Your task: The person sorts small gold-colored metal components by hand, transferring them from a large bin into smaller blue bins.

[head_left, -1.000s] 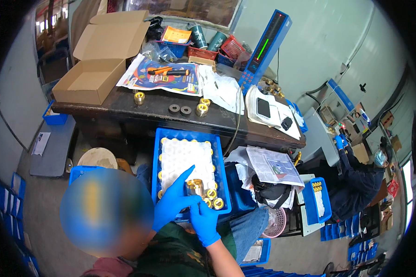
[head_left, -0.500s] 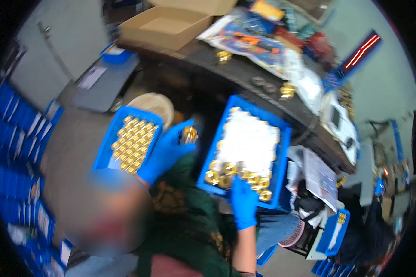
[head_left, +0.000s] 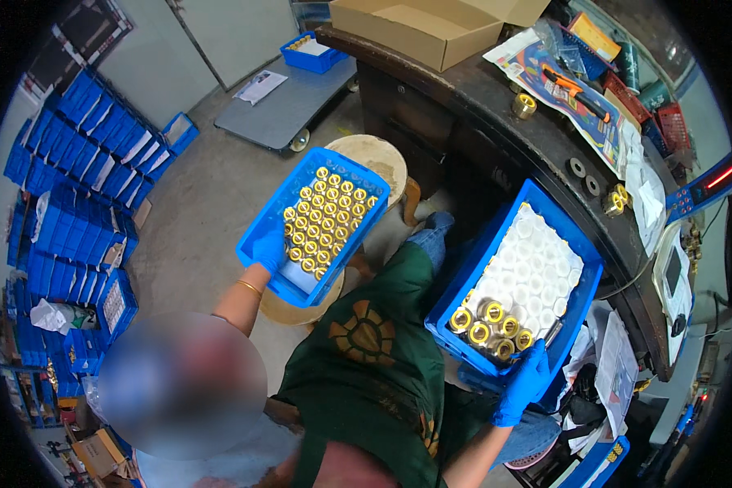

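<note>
My left hand [head_left: 270, 250], in a blue glove, reaches over the near left side of a blue tray [head_left: 351, 160] holding rows of brass ring-shaped fittings [head_left: 325, 218]. Its fingers point down into the tray beside the fittings and are mostly hidden. My right hand [head_left: 525, 382], also gloved in blue, is at the near right corner of a larger blue bin [head_left: 590, 272]. A slim grey metal piece [head_left: 553, 333] shows at its closed fingertips. Inside that bin, several larger brass-rimmed fittings [head_left: 492, 311] stand next to rows of white round pieces [head_left: 533, 260].
A dark desk [head_left: 455, 89] curves along the right, carrying a cardboard box [head_left: 419, 32], an orange-black cutter [head_left: 576, 91], loose fittings [head_left: 525, 105] and grey rings [head_left: 584, 176]. Stacked blue trays [head_left: 81, 220] line the left. A round stool [head_left: 374, 154] stands behind the left tray.
My left hand, raised with a brass fitting before, is now down at the left tray. My right hand has moved from among the fittings to the bin's corner. The view has shifted.
</note>
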Motion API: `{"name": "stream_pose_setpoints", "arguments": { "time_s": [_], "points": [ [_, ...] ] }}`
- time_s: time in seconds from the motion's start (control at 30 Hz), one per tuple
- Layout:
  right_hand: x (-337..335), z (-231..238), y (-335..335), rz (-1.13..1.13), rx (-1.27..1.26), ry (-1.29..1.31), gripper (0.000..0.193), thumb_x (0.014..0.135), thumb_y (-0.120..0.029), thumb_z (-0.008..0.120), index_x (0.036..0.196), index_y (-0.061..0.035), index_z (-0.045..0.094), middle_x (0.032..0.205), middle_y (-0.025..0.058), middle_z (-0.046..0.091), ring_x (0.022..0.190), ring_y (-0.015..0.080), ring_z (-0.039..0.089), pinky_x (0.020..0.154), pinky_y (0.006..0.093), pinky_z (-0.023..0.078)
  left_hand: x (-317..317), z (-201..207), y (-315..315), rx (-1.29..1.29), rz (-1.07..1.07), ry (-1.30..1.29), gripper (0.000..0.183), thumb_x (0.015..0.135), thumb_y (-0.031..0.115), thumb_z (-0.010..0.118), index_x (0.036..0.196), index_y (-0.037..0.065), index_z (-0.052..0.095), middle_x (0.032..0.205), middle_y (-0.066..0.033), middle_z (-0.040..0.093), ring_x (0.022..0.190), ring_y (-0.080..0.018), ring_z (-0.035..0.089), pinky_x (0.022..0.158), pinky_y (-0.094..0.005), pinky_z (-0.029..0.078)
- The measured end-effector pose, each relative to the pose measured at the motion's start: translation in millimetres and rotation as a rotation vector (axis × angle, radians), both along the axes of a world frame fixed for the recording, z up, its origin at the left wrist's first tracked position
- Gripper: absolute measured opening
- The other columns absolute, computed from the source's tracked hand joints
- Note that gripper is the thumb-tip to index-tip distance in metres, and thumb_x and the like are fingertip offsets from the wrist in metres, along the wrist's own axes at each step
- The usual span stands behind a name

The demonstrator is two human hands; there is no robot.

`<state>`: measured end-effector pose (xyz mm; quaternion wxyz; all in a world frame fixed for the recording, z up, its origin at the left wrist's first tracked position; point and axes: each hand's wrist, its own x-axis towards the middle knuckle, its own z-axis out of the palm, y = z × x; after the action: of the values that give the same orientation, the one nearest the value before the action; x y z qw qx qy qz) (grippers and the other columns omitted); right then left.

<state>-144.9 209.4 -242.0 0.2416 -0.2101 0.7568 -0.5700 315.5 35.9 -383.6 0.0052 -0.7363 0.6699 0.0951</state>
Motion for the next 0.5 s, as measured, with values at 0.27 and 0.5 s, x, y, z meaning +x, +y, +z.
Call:
{"name": "stream_pose_setpoints", "arguments": {
  "time_s": [0.27,0.5],
  "points": [
    [5.2,14.9,4.4,0.028,0.005,0.022,0.031,0.089,-0.024,0.048,0.064,-0.0045,0.05,0.055,-0.0033,0.043,0.048,0.0038,0.035,0.041,0.0211,0.026,-5.4,-19.0,-16.6,-0.103,0.133,0.343,0.048,0.077,0.013,0.055,0.123,0.007,0.041,0.111,-0.0208,0.051,0.097,-0.0358,0.053,0.079,-0.0393,0.044],
    [-2.6,4.4,6.6,0.074,0.009,0.061,0.03,0.088,-0.02,0.05,0.063,-0.0025,0.051,0.049,-0.0034,0.04,0.044,0.0037,0.035,0.039,0.0225,0.027,-218.7,174.5,7.3,-0.215,-0.811,0.751,0.037,0.076,0.013,0.058,0.112,0.005,0.052,0.106,-0.0168,0.054,0.096,-0.0314,0.053,0.081,-0.0362,0.044]
  ]
}}
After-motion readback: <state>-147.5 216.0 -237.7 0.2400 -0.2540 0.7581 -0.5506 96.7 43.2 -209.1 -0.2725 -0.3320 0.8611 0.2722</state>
